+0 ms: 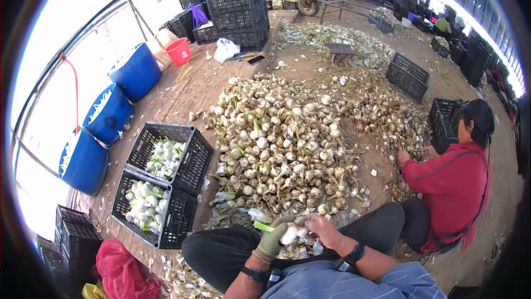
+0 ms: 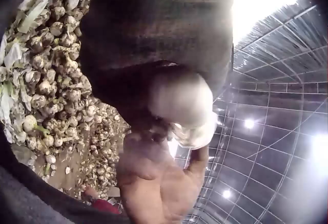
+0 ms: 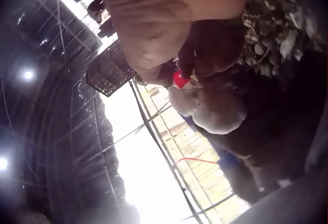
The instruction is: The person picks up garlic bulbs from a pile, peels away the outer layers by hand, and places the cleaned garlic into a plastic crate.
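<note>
1. While the gloved left hand curls round a smooth white garlic bulb, the bare right hand pinches its other side, thumb and fingers drawn in close.
2. Held between the hands, the bulb is above the seated person's lap; its bright green stem points toward 10 o'clock.
3. The step looks like stripping outer skin. Next, I judge, the left grip must stay steady while the right fingertips pull loose layers away.
4. With the bulb as clock centre in the head view, a large heap of dirt-stained garlic bulbs lies at 12 o'clock; two black plastic lattice crates holding white bulbs stand near 10.
5. The brown floor is littered with pale peelings.
6. Round blue plastic tubs line 10 to 11 o'clock, with a red plastic bucket at 11. A worker in a red top sits between 2 and 3.
7. Overhead, the left wrist view shows dark roof sheeting on thin ribs.
</note>
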Demonstrator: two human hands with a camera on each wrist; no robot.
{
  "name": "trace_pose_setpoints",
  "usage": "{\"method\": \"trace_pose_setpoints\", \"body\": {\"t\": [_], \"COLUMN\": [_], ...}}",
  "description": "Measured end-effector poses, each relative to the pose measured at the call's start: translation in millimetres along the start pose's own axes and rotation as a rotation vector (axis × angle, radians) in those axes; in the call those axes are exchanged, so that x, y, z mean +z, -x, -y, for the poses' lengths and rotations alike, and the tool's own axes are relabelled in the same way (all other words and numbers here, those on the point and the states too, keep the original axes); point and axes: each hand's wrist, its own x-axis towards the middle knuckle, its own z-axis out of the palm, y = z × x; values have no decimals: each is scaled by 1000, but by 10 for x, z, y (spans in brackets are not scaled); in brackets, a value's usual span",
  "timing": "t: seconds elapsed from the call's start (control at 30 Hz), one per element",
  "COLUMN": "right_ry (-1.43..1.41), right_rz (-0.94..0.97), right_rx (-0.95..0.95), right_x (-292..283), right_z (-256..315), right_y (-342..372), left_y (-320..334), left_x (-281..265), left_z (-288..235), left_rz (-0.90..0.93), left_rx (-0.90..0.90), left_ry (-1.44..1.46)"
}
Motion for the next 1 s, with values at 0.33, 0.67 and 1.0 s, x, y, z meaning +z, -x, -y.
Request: {"method": "trace_pose_setpoints", "body": {"t": [0.33, 0.67, 1.0], "right_ry": [426, -283, -110], "right_rz": [-33, 142, 349], "right_rx": [-124, 131, -170], "right_x": [86, 46, -134], "right_z": [34, 0, 416], "right_y": [-69, -112, 149], "left_y": [-69, 86, 76], "left_x": [-91, -27, -13], "left_z": [142, 52, -68], "left_rz": [-211, -51, -204], "left_rx": [290, 197, 110], "left_ry": [-591, -807, 95]}}
